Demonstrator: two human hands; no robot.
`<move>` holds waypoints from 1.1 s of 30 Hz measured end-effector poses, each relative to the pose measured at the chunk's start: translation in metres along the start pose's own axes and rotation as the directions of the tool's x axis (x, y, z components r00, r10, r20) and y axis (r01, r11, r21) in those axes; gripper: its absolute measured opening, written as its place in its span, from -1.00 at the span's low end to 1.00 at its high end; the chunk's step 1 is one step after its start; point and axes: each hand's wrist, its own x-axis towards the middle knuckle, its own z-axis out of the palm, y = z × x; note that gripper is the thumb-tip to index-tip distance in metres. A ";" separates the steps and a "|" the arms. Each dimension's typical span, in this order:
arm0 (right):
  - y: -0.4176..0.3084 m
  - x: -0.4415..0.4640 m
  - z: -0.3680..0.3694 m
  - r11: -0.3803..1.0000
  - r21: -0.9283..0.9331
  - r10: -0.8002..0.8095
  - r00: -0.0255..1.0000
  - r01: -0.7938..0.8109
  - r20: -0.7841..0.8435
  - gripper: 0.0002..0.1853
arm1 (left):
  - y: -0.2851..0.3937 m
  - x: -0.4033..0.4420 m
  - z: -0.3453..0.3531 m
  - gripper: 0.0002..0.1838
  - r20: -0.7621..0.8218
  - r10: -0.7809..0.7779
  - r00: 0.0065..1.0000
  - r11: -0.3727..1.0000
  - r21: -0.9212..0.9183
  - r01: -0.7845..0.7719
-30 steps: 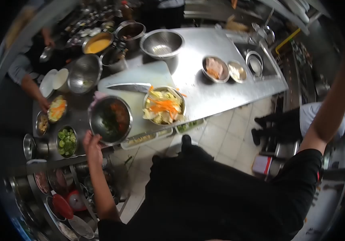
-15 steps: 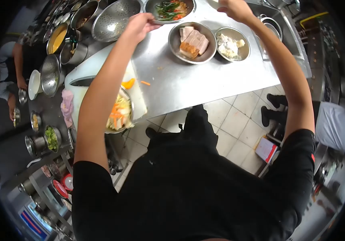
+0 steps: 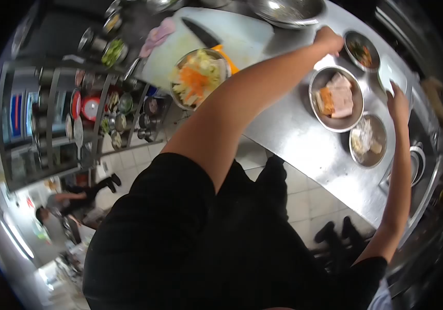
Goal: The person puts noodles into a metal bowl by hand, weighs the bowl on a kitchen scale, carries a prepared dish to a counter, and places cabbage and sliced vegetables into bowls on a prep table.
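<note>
My left hand (image 3: 329, 42) is closed at the near rim of a metal bowl (image 3: 362, 50) with green leaves and red-orange pieces. My right hand (image 3: 398, 106) grips the near edge of a white dish (image 3: 393, 76) just beyond that bowl; its far part is blurred. Between my arms, a metal bowl (image 3: 336, 98) holds pale slabs of meat, one browned orange. Beside it, a smaller metal bowl (image 3: 367, 139) contains white powder and pale yellowish chunks.
On the left, a bowl of cut cabbage and carrot (image 3: 198, 77) stands by a white cutting board (image 3: 242, 36) with a knife (image 3: 201, 32) and pink cloth (image 3: 158, 37). A large metal colander (image 3: 288, 11) is at the back. A sink (image 3: 423, 170) lies right; another person's shoes (image 3: 335, 235) show below.
My view has turned, so the table and bowls now appear further right. Both hands stay by the leaf bowl and the white dish, and more of the dish now shows.
</note>
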 end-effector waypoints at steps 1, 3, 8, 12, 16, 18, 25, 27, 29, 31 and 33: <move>-0.021 -0.006 -0.025 0.997 0.012 0.071 0.997 -0.071 0.000 -0.65 | -0.001 -0.011 -0.012 -0.77 0.003 0.090 0.996 0.995 0.038 -0.090; -0.065 -0.024 -0.077 0.984 0.095 0.153 0.988 -0.152 -0.004 -0.71 | 0.005 -0.082 -0.054 -0.81 -0.003 0.349 0.937 0.925 -0.161 -0.345; -0.210 -0.086 -0.110 0.606 0.766 0.186 0.974 -0.215 0.126 -0.70 | -0.048 -0.213 -0.197 -0.82 -0.039 0.614 0.789 0.661 -0.521 -0.540; -0.390 -0.104 -0.076 0.295 0.808 0.040 0.851 -0.510 0.523 -0.65 | -0.155 -0.343 -0.319 -0.81 -0.282 0.481 0.830 0.804 -0.236 -0.546; -0.477 -0.090 -0.036 -0.011 0.652 -0.125 0.648 -0.758 0.751 -0.40 | -0.311 -0.450 -0.393 -0.82 -0.460 0.175 0.870 0.882 -0.319 -0.346; -0.499 -0.077 -0.026 -0.076 0.607 -0.149 0.611 -0.791 0.778 -0.41 | -0.381 -0.507 -0.405 -0.84 -0.547 0.019 0.837 0.925 -0.308 -0.223; -0.482 -0.062 0.044 -0.264 0.641 -0.007 0.666 -0.721 0.746 -0.59 | -0.481 -0.577 -0.410 -0.80 -0.503 -0.310 0.807 0.737 -0.663 -0.131; -0.505 -0.061 0.015 -0.224 0.660 0.055 0.667 -0.717 0.743 -0.55 | -0.507 -0.540 -0.406 -0.85 -0.562 -0.100 0.821 0.789 -0.548 -0.279; -0.524 -0.073 -0.028 -0.347 0.611 0.032 0.642 -0.712 0.766 -0.54 | -0.484 -0.506 -0.404 -0.89 -0.543 -0.028 0.839 0.711 -0.601 -0.365; -0.513 -0.104 -0.023 -0.449 0.579 0.058 0.624 -0.681 0.779 -0.59 | -0.445 -0.480 -0.403 -0.87 -0.466 -0.038 0.884 0.695 -0.648 -0.311; -0.530 -0.133 -0.006 -0.269 0.622 0.188 0.594 -0.735 0.783 -0.66 | -0.417 -0.468 -0.404 -0.82 -0.370 0.083 0.925 0.750 -0.588 -0.303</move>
